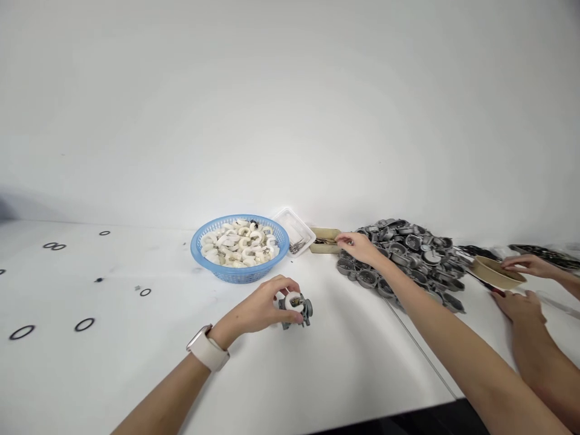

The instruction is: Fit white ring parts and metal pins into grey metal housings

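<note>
My left hand grips a grey metal carburetor just above the white table. A white plastic float with brass-coloured parts beside it shows on its upper side, under my thumb and fingers. My right hand reaches forward to a small tan cardboard box at the wall, its thumb and fingers pinched together at the box's right end. Whatever the fingertips hold is too small to make out. Thin dark parts lie inside that box.
A blue basket holds many white floats, beside a white tray with small metal pins. Right of them rises a heap of grey metal bowls. Black rings lie scattered at left. Another person's hands work by a tan round container.
</note>
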Demonstrator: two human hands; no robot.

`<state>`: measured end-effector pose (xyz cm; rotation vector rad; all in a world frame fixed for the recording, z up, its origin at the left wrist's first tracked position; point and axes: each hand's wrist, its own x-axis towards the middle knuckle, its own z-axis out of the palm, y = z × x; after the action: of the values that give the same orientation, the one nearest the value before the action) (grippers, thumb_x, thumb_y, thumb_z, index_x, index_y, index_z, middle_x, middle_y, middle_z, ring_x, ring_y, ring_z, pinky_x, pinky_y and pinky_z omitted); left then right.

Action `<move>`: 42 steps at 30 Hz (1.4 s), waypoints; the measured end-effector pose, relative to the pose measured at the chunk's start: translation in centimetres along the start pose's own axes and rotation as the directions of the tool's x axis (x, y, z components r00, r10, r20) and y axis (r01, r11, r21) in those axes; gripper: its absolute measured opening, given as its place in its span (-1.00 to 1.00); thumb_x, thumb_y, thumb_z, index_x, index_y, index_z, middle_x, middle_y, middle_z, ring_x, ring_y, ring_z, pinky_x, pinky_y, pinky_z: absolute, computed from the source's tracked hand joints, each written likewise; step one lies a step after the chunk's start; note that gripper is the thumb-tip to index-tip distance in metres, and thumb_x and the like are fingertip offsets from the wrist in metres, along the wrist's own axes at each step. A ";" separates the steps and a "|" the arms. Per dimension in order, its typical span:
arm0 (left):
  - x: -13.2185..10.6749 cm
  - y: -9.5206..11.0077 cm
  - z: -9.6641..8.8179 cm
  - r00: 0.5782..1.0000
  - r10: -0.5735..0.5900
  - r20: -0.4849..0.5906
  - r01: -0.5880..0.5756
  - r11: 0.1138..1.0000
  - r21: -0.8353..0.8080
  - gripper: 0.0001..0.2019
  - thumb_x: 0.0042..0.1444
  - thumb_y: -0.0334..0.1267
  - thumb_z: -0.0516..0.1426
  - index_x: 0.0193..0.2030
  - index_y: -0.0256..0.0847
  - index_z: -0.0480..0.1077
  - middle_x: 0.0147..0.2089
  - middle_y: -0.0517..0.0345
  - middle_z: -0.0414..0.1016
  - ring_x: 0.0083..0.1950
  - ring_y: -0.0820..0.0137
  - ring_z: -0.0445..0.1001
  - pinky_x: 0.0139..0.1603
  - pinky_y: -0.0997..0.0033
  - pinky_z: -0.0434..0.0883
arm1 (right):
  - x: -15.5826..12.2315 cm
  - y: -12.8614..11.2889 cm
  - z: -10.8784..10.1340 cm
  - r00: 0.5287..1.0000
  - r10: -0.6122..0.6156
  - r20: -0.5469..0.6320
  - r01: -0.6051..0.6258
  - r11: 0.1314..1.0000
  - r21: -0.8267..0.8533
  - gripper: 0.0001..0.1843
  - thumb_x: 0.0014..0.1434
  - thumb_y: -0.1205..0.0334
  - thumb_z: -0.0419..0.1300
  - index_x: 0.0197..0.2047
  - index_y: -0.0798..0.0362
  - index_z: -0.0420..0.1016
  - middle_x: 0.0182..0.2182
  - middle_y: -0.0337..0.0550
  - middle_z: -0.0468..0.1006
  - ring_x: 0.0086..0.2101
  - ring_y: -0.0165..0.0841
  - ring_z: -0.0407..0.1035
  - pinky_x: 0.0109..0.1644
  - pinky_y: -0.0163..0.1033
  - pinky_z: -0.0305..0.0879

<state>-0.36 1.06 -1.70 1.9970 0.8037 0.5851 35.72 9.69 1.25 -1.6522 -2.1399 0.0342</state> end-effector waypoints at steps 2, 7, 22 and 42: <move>0.0 -0.1 0.1 1.000 -0.006 0.003 0.006 1.000 0.000 -0.49 0.00 0.13 0.37 0.02 -0.04 0.48 0.07 0.09 0.44 0.07 0.19 0.42 0.02 0.23 0.38 | 1.8 -2.0 1.5 0.996 -0.073 0.046 0.076 0.996 -0.048 -0.71 0.35 0.23 0.09 -0.04 0.02 0.63 -0.09 -0.14 0.67 -0.12 -0.30 0.53 0.01 -0.25 0.40; 0.0 -0.3 0.6 1.000 -0.025 0.000 0.025 1.000 0.016 -0.53 0.01 0.08 0.37 0.01 -0.02 0.48 0.03 0.13 0.45 0.00 0.23 0.43 -0.01 0.24 0.37 | 5.8 -7.1 6.3 0.971 -0.170 0.171 0.208 0.948 -0.240 -0.76 0.33 0.25 0.15 -0.08 0.01 0.66 -0.10 -0.08 0.65 -0.04 -0.22 0.48 0.07 -0.22 0.32; -0.3 -0.3 0.7 0.999 -0.034 -0.011 0.034 0.999 -0.003 -0.51 0.02 0.01 0.37 0.09 0.00 0.48 0.08 0.13 0.45 0.03 0.21 0.44 0.05 0.23 0.40 | 10.1 -10.3 9.8 0.928 -0.108 0.356 0.290 0.809 -0.511 -0.76 0.22 0.41 0.16 -0.21 0.13 0.69 -0.16 0.11 0.66 -0.07 -0.11 0.50 -0.04 -0.19 0.23; -0.4 0.2 0.5 0.999 -0.048 -0.016 0.049 0.998 0.049 -0.52 0.01 0.01 0.37 0.08 0.01 0.49 0.07 0.14 0.48 0.04 0.19 0.45 0.03 0.26 0.38 | 8.6 -9.3 5.0 0.950 -0.190 0.247 0.234 0.959 -0.161 -0.61 0.38 0.43 -0.03 0.13 0.07 0.52 -0.03 -0.01 0.62 0.00 -0.23 0.45 0.05 -0.24 0.30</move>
<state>-0.21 0.44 -1.85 2.0140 0.8805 0.5576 23.76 16.19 2.06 -1.5713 -2.5584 -0.0476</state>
